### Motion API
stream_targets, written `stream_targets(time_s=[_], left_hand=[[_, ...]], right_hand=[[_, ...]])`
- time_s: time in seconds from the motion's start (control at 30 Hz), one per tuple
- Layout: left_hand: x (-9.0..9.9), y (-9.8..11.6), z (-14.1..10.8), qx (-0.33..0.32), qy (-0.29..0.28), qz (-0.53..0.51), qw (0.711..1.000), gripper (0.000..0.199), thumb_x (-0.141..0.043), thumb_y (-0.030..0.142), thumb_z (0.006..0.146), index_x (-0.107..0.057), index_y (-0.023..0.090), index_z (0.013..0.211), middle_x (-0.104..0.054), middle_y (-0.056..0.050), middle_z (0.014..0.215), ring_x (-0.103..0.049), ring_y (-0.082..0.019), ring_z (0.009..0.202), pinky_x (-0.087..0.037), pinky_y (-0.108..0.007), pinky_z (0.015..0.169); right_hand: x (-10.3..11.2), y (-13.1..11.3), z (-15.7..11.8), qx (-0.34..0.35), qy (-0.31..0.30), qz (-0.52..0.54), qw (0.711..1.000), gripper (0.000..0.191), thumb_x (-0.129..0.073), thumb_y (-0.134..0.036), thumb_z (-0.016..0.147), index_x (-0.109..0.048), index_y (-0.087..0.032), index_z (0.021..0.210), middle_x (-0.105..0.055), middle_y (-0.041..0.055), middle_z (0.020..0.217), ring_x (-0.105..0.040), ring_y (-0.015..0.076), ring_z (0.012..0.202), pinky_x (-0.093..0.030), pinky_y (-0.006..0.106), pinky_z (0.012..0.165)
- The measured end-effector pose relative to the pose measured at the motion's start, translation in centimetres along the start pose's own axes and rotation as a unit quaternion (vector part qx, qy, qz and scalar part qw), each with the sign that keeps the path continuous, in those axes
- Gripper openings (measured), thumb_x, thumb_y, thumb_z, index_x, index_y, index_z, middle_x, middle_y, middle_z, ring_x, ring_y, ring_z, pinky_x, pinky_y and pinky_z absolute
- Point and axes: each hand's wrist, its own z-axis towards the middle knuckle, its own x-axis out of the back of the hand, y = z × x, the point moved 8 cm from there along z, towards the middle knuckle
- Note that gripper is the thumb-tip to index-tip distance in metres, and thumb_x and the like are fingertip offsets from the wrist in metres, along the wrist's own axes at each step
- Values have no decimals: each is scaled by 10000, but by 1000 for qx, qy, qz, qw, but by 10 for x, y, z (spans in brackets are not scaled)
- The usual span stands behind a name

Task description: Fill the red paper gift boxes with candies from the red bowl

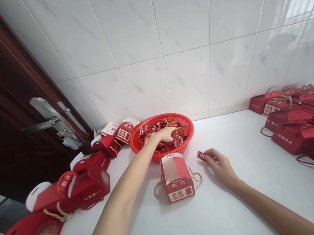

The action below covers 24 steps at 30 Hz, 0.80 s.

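Note:
My left hand (167,134) reaches into a red plastic basket (190,133) of wrapped candies (182,138). Its fingertips are down among the wrappers, so what they hold, if anything, is hidden. In my right hand (219,162), just above the white table, is a small dark red wrapped candy (201,156), pinched between thumb and fingers. Between my arms stands a red and white gift box (179,183) with its top open and twine handles lying out at both sides. Its inside cannot be made out fully.
More red gift boxes (93,182) with cord handles line the left side. Closed-looking red boxes (298,130) crowd the right side of the white table (232,215). A tiled wall (192,79) rises behind, and a dark door with a metal handle (56,124) stands at left.

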Motion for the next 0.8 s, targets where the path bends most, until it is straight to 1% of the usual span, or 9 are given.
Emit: stream_targets(time_s=[0.13, 0.2, 0.27, 0.37, 0.47, 0.53, 0.63, 0.7, 0.8], left_hand=[[19, -4, -3, 6, 95, -106, 990, 189, -705, 287, 676, -687, 193, 839, -742, -54, 910, -682, -260, 897, -507, -332, 791], [28, -14, -10, 16, 141, -190, 971, 197, -707, 368, 704, -654, 183, 745, -728, -43, 842, -673, -238, 859, -503, -330, 793], [32, -25, -18, 26, 170, -275, 946, 234, -688, 403, 728, -641, 174, 742, -725, -54, 844, -665, -222, 839, -505, -321, 757], [28, -32, -26, 34, 152, -352, 923, 254, -709, 377, 712, -665, 164, 845, -734, -68, 905, -667, -207, 849, -506, -297, 715], [11, -24, -26, 44, 53, -316, 946, 336, -737, 314, 678, -713, 167, 979, -748, -57, 954, -676, -204, 856, -516, -292, 731], [4, -19, -25, 46, 22, -255, 966, 326, -678, 256, 711, -737, 168, 1019, -761, -56, 964, -684, -212, 865, -525, -301, 765], [15, -16, -24, 35, 95, -157, 982, 301, -544, 177, 774, -769, 176, 973, -774, -67, 1038, -691, -231, 983, -510, -309, 906], [21, -18, -25, 34, 130, -112, 985, 271, -530, 201, 806, -783, 191, 904, -779, -66, 1055, -688, -255, 1054, -491, -317, 967], [15, -25, -27, 40, 93, -99, 990, 204, -637, 319, 798, -787, 204, 875, -786, -64, 1044, -688, -307, 1086, -500, -342, 966]], right_hand=[[-1, 4, 2, -3, -4, 3, 1000, 428, -498, -631, 869, -626, -223, 879, -755, 88, 909, -658, 237, 756, -508, 364, 703], [-1, 5, 3, -7, -7, 8, 1000, 440, -502, -639, 867, -632, -219, 878, -756, 93, 910, -667, 241, 762, -510, 363, 697], [-1, 7, 4, -14, -8, 15, 1000, 448, -513, -648, 862, -636, -217, 880, -758, 95, 909, -678, 245, 772, -517, 365, 700], [0, 9, 4, -21, -7, 22, 1000, 453, -530, -654, 853, -637, -214, 878, -756, 94, 900, -686, 245, 771, -524, 365, 704], [0, 9, 4, -23, -3, 20, 1000, 458, -535, -661, 844, -635, -215, 870, -751, 93, 882, -681, 244, 763, -522, 361, 693], [0, 9, 4, -24, 1, 18, 1000, 462, -532, -666, 837, -633, -215, 862, -747, 93, 869, -674, 242, 753, -518, 359, 685], [0, 8, 3, -25, 1, 17, 1000, 452, -533, -653, 832, -631, -212, 859, -743, 92, 859, -666, 238, 742, -513, 357, 682], [0, 8, 3, -26, -2, 19, 999, 437, -533, -638, 834, -627, -211, 857, -745, 91, 863, -667, 238, 745, -510, 357, 686], [0, 7, 3, -26, -6, 19, 999, 412, -532, -615, 841, -624, -215, 858, -749, 87, 873, -667, 239, 751, -508, 359, 693]])
